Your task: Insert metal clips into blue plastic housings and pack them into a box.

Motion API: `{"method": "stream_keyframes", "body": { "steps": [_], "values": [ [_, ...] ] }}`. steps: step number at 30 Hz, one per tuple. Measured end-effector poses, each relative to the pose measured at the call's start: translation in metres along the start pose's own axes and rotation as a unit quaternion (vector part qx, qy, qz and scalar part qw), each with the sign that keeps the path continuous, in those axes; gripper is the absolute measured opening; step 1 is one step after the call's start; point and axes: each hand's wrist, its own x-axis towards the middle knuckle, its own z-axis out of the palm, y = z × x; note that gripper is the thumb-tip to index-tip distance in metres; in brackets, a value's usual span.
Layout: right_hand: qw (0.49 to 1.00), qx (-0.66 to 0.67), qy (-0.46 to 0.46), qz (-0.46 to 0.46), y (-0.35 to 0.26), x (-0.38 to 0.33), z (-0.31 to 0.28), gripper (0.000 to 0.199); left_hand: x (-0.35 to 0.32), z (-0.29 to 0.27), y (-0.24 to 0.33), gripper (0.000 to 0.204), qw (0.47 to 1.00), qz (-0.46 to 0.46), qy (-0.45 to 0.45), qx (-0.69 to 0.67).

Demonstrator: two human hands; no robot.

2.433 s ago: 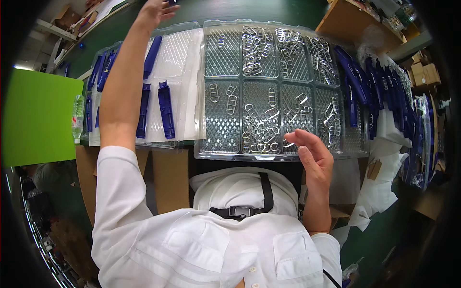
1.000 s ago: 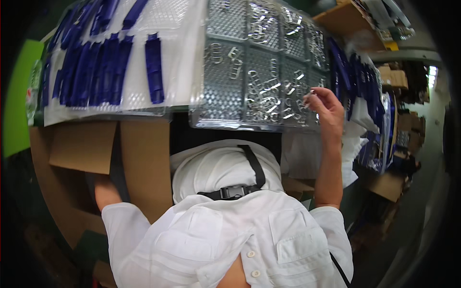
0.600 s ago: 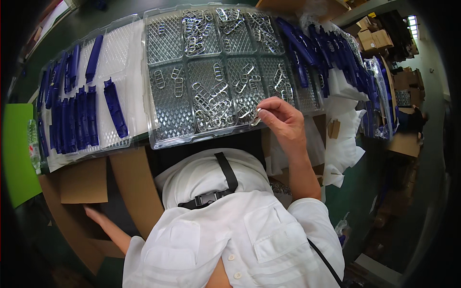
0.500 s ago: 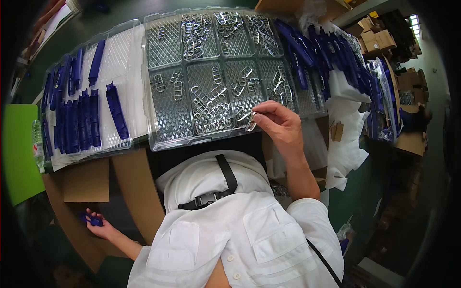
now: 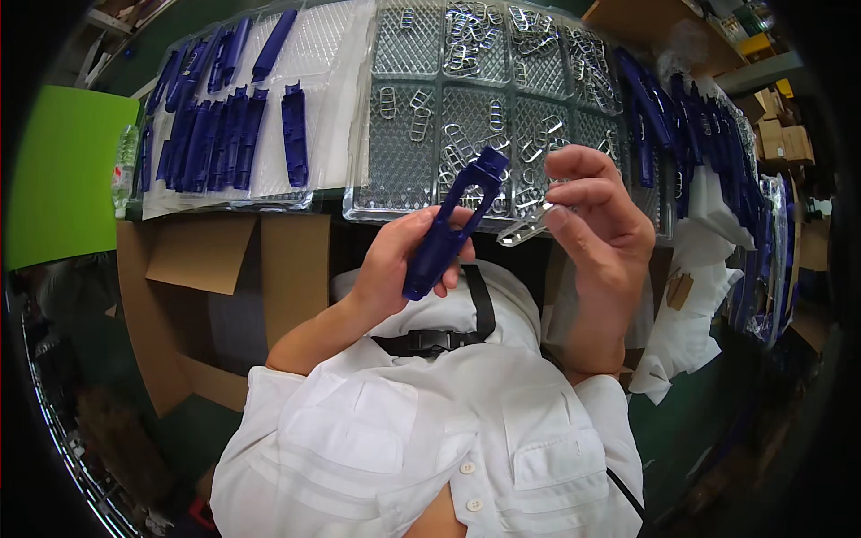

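The left hand (image 5: 395, 260) has its fingers wrapped around a dark blue plastic handle (image 5: 453, 224), held tilted near the chest. The right hand (image 5: 601, 224) pinches a small metal clip (image 5: 529, 231) just right of it, above the clear clip tray (image 5: 404, 152).

Brown cartons (image 5: 785, 139) stacked at upper right; open brown box (image 5: 215, 296) at left centre; clear bottle (image 5: 124, 170) with label far left.

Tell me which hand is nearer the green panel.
Left. The left hand, gripping the blue plastic part, is on the green panel's side of the body; the right hand is farther off, beyond the part.
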Motion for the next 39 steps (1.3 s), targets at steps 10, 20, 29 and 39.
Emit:
{"method": "stream_keyframes", "body": {
  "steps": [10, 20, 29, 39],
  "values": [
    [0.955, -0.296, 0.021, -0.020, 0.022, -0.012, 0.023, 0.013, 0.010, 0.010, -0.008, 0.053, 0.998, -0.012, -0.047, 0.044],
    [0.937, -0.344, -0.047, -0.017, 0.024, 0.007, 0.033, 0.012, 0.009, 0.004, 0.002, 0.049, 0.994, -0.001, -0.021, 0.107],
    [0.905, -0.416, -0.052, -0.068, 0.028, -0.007, 0.035, 0.014, 0.008, 0.004, -0.020, 0.029, 0.990, 0.019, -0.008, 0.140],
    [0.970, -0.187, 0.011, 0.154, 0.031, -0.013, 0.041, 0.030, 0.010, 0.014, -0.002, 0.020, 0.929, 0.172, 0.026, 0.325]
  ]
}}
